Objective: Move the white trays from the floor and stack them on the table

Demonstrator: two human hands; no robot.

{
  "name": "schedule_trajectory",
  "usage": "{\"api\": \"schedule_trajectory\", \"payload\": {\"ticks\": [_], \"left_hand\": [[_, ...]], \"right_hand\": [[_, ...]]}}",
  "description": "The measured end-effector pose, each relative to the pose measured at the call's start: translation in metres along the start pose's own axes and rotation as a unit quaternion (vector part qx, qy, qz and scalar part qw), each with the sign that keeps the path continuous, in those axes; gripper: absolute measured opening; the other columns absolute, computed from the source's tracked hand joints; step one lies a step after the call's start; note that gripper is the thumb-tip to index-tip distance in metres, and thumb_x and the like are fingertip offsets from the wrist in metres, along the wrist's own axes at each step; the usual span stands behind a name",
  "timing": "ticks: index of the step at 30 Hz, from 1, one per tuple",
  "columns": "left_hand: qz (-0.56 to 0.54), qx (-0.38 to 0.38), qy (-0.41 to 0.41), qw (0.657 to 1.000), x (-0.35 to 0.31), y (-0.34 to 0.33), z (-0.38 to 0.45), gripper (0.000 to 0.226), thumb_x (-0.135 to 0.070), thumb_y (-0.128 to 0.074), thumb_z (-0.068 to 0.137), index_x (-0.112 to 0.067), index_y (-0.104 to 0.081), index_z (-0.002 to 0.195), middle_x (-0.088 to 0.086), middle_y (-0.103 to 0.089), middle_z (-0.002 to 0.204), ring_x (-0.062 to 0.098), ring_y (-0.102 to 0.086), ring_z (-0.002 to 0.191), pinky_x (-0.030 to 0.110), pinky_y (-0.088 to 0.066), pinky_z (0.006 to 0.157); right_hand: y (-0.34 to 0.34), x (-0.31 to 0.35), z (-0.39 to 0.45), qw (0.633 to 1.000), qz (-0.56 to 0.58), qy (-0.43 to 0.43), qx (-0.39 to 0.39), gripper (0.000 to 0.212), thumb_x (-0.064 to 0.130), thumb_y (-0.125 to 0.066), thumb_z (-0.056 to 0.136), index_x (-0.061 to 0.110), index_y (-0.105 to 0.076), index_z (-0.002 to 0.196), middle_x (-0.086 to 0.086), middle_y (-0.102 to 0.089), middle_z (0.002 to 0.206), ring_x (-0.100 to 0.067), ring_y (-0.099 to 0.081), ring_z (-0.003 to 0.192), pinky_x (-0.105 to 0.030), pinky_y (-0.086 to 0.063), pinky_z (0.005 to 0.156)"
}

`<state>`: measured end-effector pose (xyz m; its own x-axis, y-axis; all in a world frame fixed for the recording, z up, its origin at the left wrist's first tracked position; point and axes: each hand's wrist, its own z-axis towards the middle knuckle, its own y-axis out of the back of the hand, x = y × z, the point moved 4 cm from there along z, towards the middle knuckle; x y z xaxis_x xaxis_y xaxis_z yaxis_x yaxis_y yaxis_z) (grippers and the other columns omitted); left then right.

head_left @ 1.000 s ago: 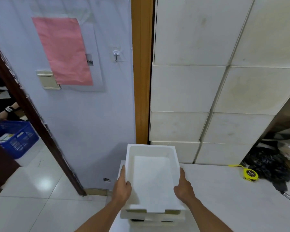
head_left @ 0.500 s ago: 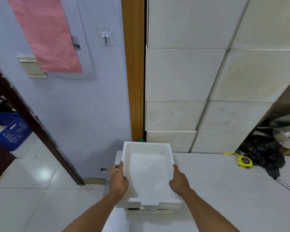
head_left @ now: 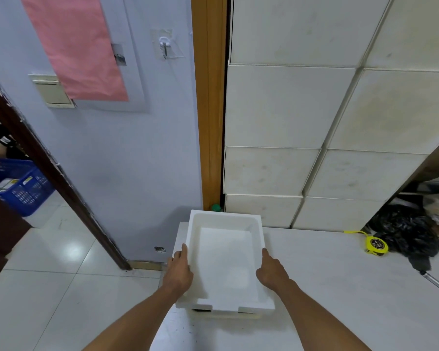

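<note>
Top white tray (head_left: 226, 259) resting on another tray (head_left: 223, 315) at the near left corner of the tabletop (head_left: 340, 287). Left hand (head_left: 178, 271) and right hand (head_left: 271, 271) pressed flat-fingered against its long side walls, gripping it between them. Probably light, stiff but easily dented foam; best held mid-wall from both sides, gently.

Yellow tape measure (head_left: 376, 245) beside black bag (head_left: 406, 230); blue crate (head_left: 18, 190) through doorway

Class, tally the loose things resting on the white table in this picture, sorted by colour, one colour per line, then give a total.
White: 2, a white foam tray held by both hands, stacked on another white tray edge beneath it
Yellow: 1, round yellow tape measure
Black: 1, crumpled black plastic bag
Total: 4
</note>
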<state>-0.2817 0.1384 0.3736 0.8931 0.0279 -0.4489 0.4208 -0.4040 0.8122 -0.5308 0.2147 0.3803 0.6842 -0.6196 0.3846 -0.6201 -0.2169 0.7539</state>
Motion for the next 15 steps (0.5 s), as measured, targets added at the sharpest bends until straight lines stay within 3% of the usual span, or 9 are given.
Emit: {"api": "schedule_trajectory", "payload": {"ticks": [2, 5, 10, 12, 15], "left_hand": [[-0.022, 0.019, -0.002, 1.0, 0.003, -0.003, 0.0, 0.068, -0.012, -0.038, 0.099, -0.02, 0.001, 0.154, 0.009, -0.028, 0.153, 0.031, -0.023, 0.143, 0.047, -0.032, 0.112], [-0.043, 0.01, 0.002, 0.999, 0.008, 0.002, -0.001, 0.066, -0.017, -0.041, 0.099, -0.022, -0.005, 0.154, 0.01, -0.04, 0.146, 0.03, -0.038, 0.135, 0.049, -0.039, 0.109], [-0.019, -0.055, -0.013, 0.998, -0.001, 0.017, -0.005, 0.055, -0.023, -0.041, 0.099, -0.018, -0.021, 0.15, 0.01, -0.032, 0.15, 0.028, -0.026, 0.139, 0.046, -0.036, 0.11], [-0.031, -0.074, -0.037, 0.996, -0.005, 0.023, -0.007, 0.052, -0.02, -0.043, 0.097, -0.02, -0.028, 0.147, 0.007, -0.032, 0.149, 0.025, -0.027, 0.139, 0.044, -0.038, 0.11], [-0.13, -0.136, -0.093, 0.978, -0.03, 0.047, -0.015, 0.045, -0.011, -0.045, 0.096, -0.021, -0.041, 0.14, 0.005, -0.04, 0.141, 0.02, -0.034, 0.131, 0.042, -0.037, 0.112]], "right_hand": [[0.002, -0.001, 0.001, 1.0, 0.002, -0.001, 0.01, 0.075, 0.014, -0.041, 0.09, 0.016, -0.005, 0.156, -0.014, -0.055, 0.131, -0.029, -0.058, 0.115, -0.035, -0.049, 0.091], [0.003, -0.003, -0.001, 1.0, 0.012, 0.0, 0.025, 0.074, 0.013, -0.039, 0.091, 0.017, -0.006, 0.156, -0.015, -0.052, 0.137, -0.03, -0.055, 0.119, -0.035, -0.048, 0.097], [0.01, -0.001, 0.0, 1.0, 0.023, 0.007, 0.011, 0.067, 0.012, -0.041, 0.09, 0.011, -0.019, 0.153, -0.013, -0.043, 0.146, -0.03, -0.045, 0.132, -0.037, -0.042, 0.108], [0.02, 0.004, 0.003, 0.998, 0.046, 0.014, -0.029, 0.063, 0.011, -0.042, 0.089, 0.011, -0.028, 0.151, -0.013, -0.045, 0.144, -0.029, -0.047, 0.13, -0.037, -0.043, 0.106], [0.056, 0.028, 0.003, 0.968, 0.22, 0.049, -0.112, 0.041, 0.009, -0.047, 0.092, 0.012, -0.054, 0.133, -0.013, -0.058, 0.132, -0.027, -0.057, 0.119, -0.028, -0.047, 0.091]]}}
